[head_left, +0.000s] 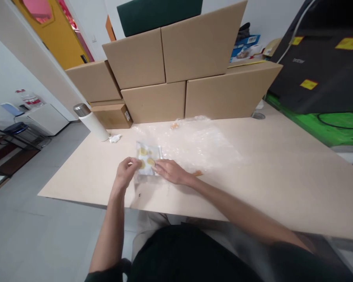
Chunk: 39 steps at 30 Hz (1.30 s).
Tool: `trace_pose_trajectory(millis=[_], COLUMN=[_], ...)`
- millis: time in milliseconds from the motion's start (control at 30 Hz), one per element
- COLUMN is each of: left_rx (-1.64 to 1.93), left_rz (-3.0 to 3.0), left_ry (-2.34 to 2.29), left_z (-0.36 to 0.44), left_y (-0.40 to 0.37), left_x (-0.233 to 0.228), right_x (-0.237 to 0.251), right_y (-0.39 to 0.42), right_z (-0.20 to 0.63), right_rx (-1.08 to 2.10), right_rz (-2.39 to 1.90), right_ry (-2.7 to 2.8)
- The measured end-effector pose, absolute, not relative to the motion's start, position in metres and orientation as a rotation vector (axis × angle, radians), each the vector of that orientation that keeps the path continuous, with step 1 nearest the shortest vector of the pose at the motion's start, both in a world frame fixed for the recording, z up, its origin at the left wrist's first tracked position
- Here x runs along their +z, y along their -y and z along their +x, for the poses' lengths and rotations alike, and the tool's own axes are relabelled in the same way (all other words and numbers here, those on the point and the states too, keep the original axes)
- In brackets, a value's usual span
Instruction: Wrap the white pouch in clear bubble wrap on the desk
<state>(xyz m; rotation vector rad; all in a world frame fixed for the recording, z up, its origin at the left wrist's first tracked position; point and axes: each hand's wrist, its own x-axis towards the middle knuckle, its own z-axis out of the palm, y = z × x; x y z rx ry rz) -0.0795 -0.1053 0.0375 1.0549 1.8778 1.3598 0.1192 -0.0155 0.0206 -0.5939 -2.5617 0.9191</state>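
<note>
Pouch (148,161) flat; long axis away

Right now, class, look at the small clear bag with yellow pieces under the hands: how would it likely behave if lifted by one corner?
The small clear bag looks thin and soft, so it would probably sag. Its yellow pieces lie loose inside, so they would likely slide to the low end. It seems light: the left hand and right hand press it flat on the table.

Stacked cardboard boxes (176,74) line the table (282,172) behind a white bottle (91,121) and crumpled tissue (115,138).
</note>
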Motion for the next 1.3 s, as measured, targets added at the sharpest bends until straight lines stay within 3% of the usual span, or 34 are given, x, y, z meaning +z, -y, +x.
trace_pose_trajectory(millis=[133,300,433,567,633,733,867,1033,1167,1300], left_rx=[1.395,1.077,0.584,0.411,0.411,0.567,1.146,1.499,1.613,1.471], left_rz=[1.278,1.792,1.950,2.004,2.019,1.969,1.497,0.959,1.157,1.564], left_ry=[-1.700,-1.753,-1.895,-2.005,-1.992,-2.000,-2.095,-1.696,-1.501,-1.366], left_z=[-0.033,0.016,0.037,0.049,0.050,0.040,0.015,0.008,0.038,0.080], left_y=[0.084,0.060,0.053,0.051,0.052,0.056,0.065,0.070,0.060,0.037], left_x=[0.055,0.051,0.034,0.026,0.024,0.016,-0.001,0.009,0.029,0.033], right_x=[0.011,0.000,0.001,0.003,0.002,-0.003,-0.007,0.000,0.010,0.014], right_y=[0.007,0.005,0.001,-0.008,-0.010,-0.009,-0.008,-0.011,-0.015,-0.021], right_z=[0.137,0.171,0.215,0.237,0.229,0.205,0.182,0.187,0.205,0.227], right_rx=[1.511,2.041,1.874,1.060,0.813,0.755,0.676,0.827,1.285,1.664], right_rz=[-0.619,-0.729,-1.014,-1.123,-0.999,-0.847,-0.886,-0.909,-0.963,-0.885], right_ry=[2.125,1.426,1.462,1.769,1.908,2.189,2.346,2.276,1.946,1.463])
